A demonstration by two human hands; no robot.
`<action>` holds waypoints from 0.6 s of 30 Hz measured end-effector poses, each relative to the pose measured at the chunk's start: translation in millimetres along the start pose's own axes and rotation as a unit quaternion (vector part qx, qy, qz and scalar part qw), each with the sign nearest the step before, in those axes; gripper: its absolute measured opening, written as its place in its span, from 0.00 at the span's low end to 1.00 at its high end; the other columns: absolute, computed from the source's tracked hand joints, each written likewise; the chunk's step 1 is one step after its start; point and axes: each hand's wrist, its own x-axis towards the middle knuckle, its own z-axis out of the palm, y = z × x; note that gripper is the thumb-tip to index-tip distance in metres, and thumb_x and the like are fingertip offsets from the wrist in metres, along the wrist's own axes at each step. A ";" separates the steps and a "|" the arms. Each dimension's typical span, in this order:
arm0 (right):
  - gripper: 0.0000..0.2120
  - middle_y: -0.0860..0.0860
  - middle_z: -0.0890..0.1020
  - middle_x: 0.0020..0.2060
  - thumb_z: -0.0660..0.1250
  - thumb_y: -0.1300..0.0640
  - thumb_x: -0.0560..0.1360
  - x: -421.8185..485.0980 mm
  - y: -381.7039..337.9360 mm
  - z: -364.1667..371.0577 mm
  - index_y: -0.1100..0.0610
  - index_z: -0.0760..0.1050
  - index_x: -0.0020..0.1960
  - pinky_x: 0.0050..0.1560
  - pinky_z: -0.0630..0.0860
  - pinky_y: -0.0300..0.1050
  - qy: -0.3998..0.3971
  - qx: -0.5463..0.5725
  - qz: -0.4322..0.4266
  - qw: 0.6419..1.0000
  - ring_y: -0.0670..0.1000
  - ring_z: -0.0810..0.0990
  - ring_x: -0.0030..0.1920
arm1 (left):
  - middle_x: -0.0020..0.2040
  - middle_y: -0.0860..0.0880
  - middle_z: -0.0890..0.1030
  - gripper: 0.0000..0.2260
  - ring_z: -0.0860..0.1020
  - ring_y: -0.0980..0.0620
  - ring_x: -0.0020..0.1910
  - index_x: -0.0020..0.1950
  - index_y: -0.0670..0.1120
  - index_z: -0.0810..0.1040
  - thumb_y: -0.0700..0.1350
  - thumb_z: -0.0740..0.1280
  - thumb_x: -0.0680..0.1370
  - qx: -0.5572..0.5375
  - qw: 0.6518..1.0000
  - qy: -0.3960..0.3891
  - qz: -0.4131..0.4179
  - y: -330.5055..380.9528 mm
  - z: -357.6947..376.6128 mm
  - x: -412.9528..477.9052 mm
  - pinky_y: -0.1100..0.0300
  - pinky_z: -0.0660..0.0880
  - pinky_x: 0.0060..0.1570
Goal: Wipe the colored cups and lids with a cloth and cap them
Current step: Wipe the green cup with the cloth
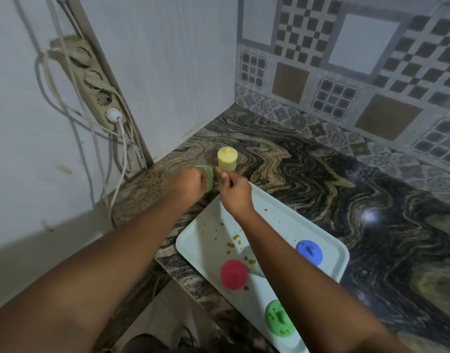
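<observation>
- My left grip [189,183] is curled around a pale green piece [208,178], round and matte; cup or lid, I cannot tell.
- My right grip [235,189] pinches a small brownish cloth [218,174], crumpled and touching the green piece's edge.
- At 12 o'clock, just behind both grips, a yellow cup [227,160] stands upright and capped, cylindrical with a knobbed lid.
- At 5 o'clock lies a pale blue tray [201,240], smooth, round-cornered and speckled with brown crumbs.
- It carries a grainy red cup [234,274], a blue lid [308,252] and a dotted green lid [278,318].
- The tabletop [295,161] is glossy, marbled in black and gold swirls.
</observation>
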 end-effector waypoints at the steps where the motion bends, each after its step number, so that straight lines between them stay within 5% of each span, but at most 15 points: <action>1: 0.21 0.49 0.69 0.27 0.59 0.58 0.85 1.0 2.7 1.4 0.48 0.69 0.34 0.34 0.58 0.46 -0.001 -0.001 0.006 1.000 0.48 0.66 0.29 | 0.40 0.47 0.81 0.09 0.77 0.45 0.36 0.47 0.48 0.83 0.47 0.63 0.78 0.018 1.000 -0.014 -0.002 3.1 -0.1 0.8 0.56 0.69 0.36; 3: 0.17 0.51 0.71 0.29 0.59 0.58 0.85 1.6 4.4 1.4 0.52 0.74 0.38 0.33 0.59 0.46 -0.004 0.001 0.013 1.000 0.49 0.67 0.30 | 0.38 0.49 0.78 0.08 0.73 0.46 0.35 0.45 0.49 0.82 0.47 0.63 0.79 0.035 0.999 -0.030 -0.005 5.1 1.2 3.2 0.57 0.66 0.36; 9: 0.22 0.49 0.67 0.28 0.59 0.57 0.86 3.4 4.1 0.3 0.47 0.63 0.33 0.35 0.58 0.46 0.001 0.023 0.035 0.999 0.49 0.65 0.30 | 0.38 0.47 0.77 0.07 0.74 0.44 0.36 0.50 0.48 0.83 0.44 0.65 0.79 0.027 0.999 -0.039 -0.016 -1.8 14.0 4.4 0.57 0.67 0.36; 15: 0.23 0.49 0.66 0.27 0.58 0.58 0.86 0.3 1.2 -4.7 0.47 0.63 0.33 0.33 0.57 0.46 0.007 0.054 0.031 0.998 0.49 0.64 0.29 | 0.51 0.42 0.85 0.13 0.83 0.39 0.48 0.60 0.46 0.83 0.49 0.68 0.78 -0.021 1.000 0.005 -0.009 -4.2 8.6 -4.0 0.51 0.80 0.45; 18: 0.20 0.54 0.69 0.28 0.58 0.57 0.86 -2.5 -4.0 -12.4 0.55 0.68 0.34 0.35 0.62 0.46 0.014 0.079 0.024 0.996 0.53 0.67 0.30 | 0.54 0.46 0.86 0.15 0.83 0.42 0.52 0.62 0.48 0.82 0.52 0.69 0.78 -0.038 0.998 0.051 -0.008 0.7 -14.2 -10.8 0.49 0.81 0.49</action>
